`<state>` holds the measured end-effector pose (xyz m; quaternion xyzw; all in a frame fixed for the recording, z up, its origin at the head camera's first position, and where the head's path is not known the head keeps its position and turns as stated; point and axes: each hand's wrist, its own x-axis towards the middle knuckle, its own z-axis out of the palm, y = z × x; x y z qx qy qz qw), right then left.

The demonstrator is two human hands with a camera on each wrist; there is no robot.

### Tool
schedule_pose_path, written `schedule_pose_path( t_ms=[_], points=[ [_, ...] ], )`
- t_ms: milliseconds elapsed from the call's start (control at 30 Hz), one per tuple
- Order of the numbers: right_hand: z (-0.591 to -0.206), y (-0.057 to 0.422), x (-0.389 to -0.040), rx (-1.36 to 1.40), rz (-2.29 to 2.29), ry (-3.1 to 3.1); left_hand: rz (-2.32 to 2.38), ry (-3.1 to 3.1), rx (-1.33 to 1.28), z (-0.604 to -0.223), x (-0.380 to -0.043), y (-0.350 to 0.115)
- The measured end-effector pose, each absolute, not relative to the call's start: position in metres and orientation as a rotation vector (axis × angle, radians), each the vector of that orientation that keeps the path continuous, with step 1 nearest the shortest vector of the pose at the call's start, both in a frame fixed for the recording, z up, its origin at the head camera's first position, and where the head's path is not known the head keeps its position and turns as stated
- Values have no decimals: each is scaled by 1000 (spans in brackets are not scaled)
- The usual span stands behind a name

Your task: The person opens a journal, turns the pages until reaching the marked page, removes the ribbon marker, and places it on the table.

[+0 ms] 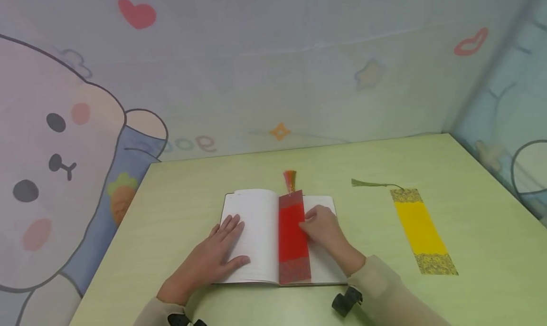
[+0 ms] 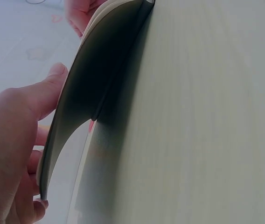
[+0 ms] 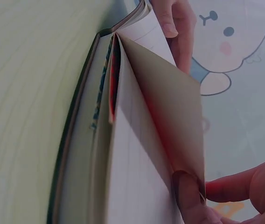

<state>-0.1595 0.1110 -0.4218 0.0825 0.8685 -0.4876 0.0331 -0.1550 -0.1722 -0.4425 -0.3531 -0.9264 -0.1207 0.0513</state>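
The notebook is lying open on the desk, nearer the left edge than the right. The red bookmark is lying along the gutter over the right page, its orange-and-green tassel pointing toward the far edge. The right hand is pinching the bookmark's right side between its fingers. The left hand is spreading relaxed fingers over the left page, gripping nothing. The yellow bookmark is lying toward the right edge, its green tassel pointing toward the left edge; only the head view is showing this item.

The right-wrist view is revealing the red bookmark's pale, red-tinted underside tilting up from the page, plus a red sliver between lower leaves and a braided strip beside it. The left-wrist view is showing a dark hollow below the notebook's left half and a small red tip, whose source cannot be told
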Motion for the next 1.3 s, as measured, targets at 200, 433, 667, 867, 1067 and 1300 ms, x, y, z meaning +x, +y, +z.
schedule_pose_path(
  t_ms=[200,433,667,867,1067,1300],
  points=[
    [-426,118,-160,306,-1640,2555,-339,-2826,-1073,-442,-156,-170],
    [-424,125,-160,317,-1690,2482,-330,-2831,-1059,-441,-156,-169],
    [-425,133,-161,352,-1739,2379,-333,-2815,-1071,-439,-157,-169],
    [-426,144,-160,391,-1818,2237,-333,-2807,-1080,-440,-157,-170],
    [-427,154,-158,406,-1914,2089,-329,-2796,-1091,-441,-155,-172],
    [-426,165,-158,402,-1923,2062,-322,-2798,-1087,-441,-155,-172]
  ],
)
